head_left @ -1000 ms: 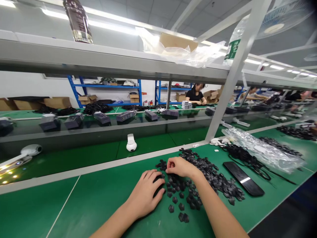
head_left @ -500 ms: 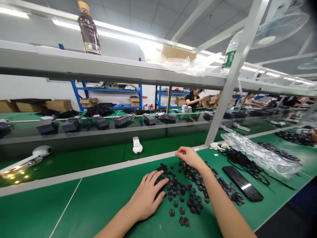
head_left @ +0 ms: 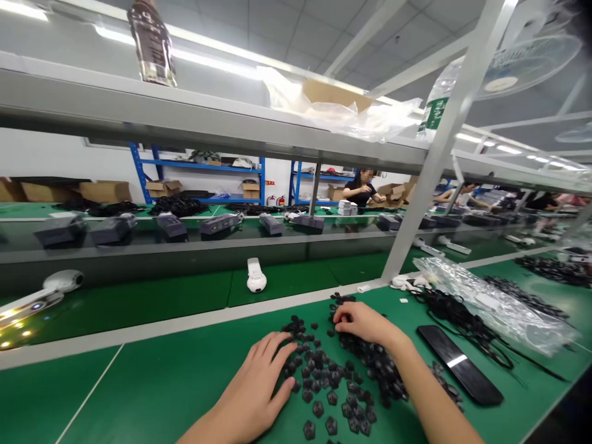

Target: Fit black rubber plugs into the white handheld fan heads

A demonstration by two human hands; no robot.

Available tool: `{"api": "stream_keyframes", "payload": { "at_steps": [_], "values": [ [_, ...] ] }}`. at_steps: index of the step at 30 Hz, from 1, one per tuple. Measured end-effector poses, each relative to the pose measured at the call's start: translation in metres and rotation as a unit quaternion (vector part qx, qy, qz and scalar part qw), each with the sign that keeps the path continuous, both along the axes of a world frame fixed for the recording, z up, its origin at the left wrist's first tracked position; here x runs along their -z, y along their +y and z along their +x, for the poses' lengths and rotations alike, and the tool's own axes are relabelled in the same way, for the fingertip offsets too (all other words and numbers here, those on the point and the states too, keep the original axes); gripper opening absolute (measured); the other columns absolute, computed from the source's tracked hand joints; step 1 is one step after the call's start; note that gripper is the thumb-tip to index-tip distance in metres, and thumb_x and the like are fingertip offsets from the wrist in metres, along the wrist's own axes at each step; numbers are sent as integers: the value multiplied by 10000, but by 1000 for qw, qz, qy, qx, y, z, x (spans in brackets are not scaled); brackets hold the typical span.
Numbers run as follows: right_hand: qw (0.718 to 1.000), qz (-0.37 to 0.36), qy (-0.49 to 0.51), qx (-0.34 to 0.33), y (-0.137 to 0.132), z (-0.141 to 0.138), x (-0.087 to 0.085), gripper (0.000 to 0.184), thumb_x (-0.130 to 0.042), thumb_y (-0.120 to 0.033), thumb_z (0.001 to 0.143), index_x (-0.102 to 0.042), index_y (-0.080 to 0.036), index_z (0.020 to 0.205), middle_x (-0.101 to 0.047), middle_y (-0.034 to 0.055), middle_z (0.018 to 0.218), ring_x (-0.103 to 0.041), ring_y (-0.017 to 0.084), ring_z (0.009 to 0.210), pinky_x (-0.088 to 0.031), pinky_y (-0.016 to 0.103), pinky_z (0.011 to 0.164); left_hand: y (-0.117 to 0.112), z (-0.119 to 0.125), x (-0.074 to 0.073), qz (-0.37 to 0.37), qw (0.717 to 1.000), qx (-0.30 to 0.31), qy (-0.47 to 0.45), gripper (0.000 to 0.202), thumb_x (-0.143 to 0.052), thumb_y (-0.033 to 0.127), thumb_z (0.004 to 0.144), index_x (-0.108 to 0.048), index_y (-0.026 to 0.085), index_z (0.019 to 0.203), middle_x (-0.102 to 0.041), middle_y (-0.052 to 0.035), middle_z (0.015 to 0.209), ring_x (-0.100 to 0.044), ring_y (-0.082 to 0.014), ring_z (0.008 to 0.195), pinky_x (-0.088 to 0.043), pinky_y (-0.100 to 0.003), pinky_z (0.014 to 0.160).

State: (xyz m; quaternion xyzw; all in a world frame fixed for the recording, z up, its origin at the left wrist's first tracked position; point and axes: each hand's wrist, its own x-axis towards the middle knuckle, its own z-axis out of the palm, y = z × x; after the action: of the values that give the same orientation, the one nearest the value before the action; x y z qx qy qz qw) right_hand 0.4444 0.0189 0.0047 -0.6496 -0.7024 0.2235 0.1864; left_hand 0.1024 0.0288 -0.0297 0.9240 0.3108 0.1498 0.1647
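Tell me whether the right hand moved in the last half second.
Yes. The right hand drew back from the white strip, toward the person, onto the black parts.

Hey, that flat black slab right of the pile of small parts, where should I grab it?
Pinch the black slab across its narrow width, by both long edges near the middle, coming down from above. It lies flat on the green table, so its underside is out of reach, and tangled black cables lie close along its far side, so a sideways approach would likely snag.
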Motion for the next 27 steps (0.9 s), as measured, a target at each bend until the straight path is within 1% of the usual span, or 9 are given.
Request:
{"api": "stream_keyframes", "payload": {
  "at_steps": [3,7,9,12,14,18,22,27],
  "values": [
    [1000,-2,-11,4,2,-3,4,127,-730,-374,848,-754,-255,884,-708,21,884,-645,204,769,-445,276,650,1,0,2,8,1000,4,-2,478,-436,433,1052,-401,391,1527,-383,-15,1627,-345,-343,1497,-438,-590,1168],
    [1000,13,-18,16,5,-6,8,112,-685,-354,889,-732,-252,902,-700,29,970,-647,209,842,-453,280,695,1,1,2,11,1000,7,-1,474,-435,421,1054,-407,375,1525,-376,-25,1628,-341,-342,1497,-435,-584,1171],
    [999,23,-21,22,6,-8,9,132,-653,-341,916,-732,-256,979,-697,33,992,-645,212,864,-456,284,717,0,0,1,10,1000,8,2,471,-431,422,1055,-412,365,1522,-370,-31,1630,-333,-343,1500,-431,-584,1174],
    [999,31,-27,24,8,-10,11,272,-628,-342,938,-709,-272,1188,-689,40,984,-641,219,858,-456,292,721,-1,0,0,13,1000,7,-3,464,-442,410,1051,-428,355,1512,-384,-41,1622,-347,-350,1490,-436,-585,1167],
    [999,36,-34,24,9,-11,11,321,-612,-361,951,-711,-274,1243,-678,56,1008,-639,226,850,-456,304,724,-1,0,0,15,1000,6,-8,464,-455,402,1046,-435,356,1507,-397,-41,1614,-361,-354,1483,-444,-586,1161],
    [998,47,-41,24,10,-11,12,265,-615,-363,948,-771,-256,1134,-669,76,1030,-644,244,880,-469,322,765,-1,1,-1,12,1000,6,-9,460,-462,409,1040,-441,364,1497,-403,-33,1610,-360,-355,1483,-443,-590,1160],
    [997,55,-38,26,13,-12,14,176,-646,-321,922,-776,-243,1011,-679,67,1003,-650,240,892,-486,325,809,-1,1,-1,10,1000,5,-11,448,-465,403,1038,-454,366,1484,-407,-34,1605,-368,-360,1476,-450,-598,1149],
    [997,63,-29,25,13,-13,15,135,-656,-294,911,-758,-232,974,-678,74,1048,-651,242,938,-492,334,846,-2,-1,-2,14,1000,7,-17,408,-484,396,1029,-499,360,1435,-418,-33,1592,-379,-358,1464,-465,-587,1134]
  ]
}}
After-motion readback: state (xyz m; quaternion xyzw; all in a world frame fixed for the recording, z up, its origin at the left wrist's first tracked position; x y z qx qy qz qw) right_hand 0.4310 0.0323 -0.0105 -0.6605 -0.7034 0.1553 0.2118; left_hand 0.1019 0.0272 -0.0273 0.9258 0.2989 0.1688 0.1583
